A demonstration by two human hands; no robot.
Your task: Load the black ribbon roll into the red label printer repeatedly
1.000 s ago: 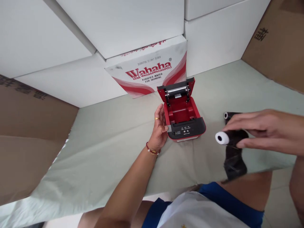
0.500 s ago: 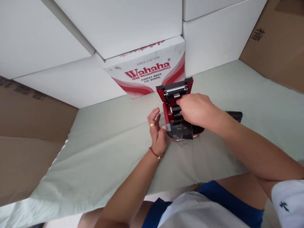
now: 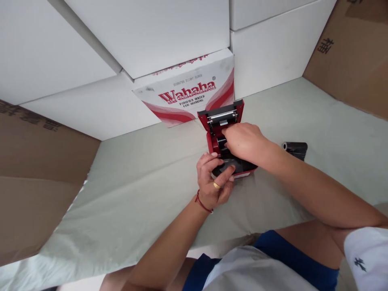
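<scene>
A red and black device (image 3: 209, 142) stands on the green cloth with its lid (image 3: 239, 110) raised and a roller across the lid. Inside it lies a black roll (image 3: 222, 142), partly under my right hand (image 3: 245, 141), whose fingers are closed at the roll's right part. Black film (image 3: 238, 163) stretches from the roll over the front of the device. My left hand (image 3: 214, 178) is at the front left, its fingers curled over the film and the device's edge, closed on the film. A second black roll (image 3: 295, 149) lies on the cloth to the right, partly behind my right forearm.
A white and red Wahaha carton (image 3: 188, 95) stands right behind the device. White boxes (image 3: 263, 60) are stacked along the back. Brown cartons stand at the left (image 3: 45, 178) and right (image 3: 351, 60). Green cloth (image 3: 145, 182) covers the surface.
My left hand has moved right from the device's left side onto the film at its front. My right hand has stayed at the roll. More of the loose roll at the right shows.
</scene>
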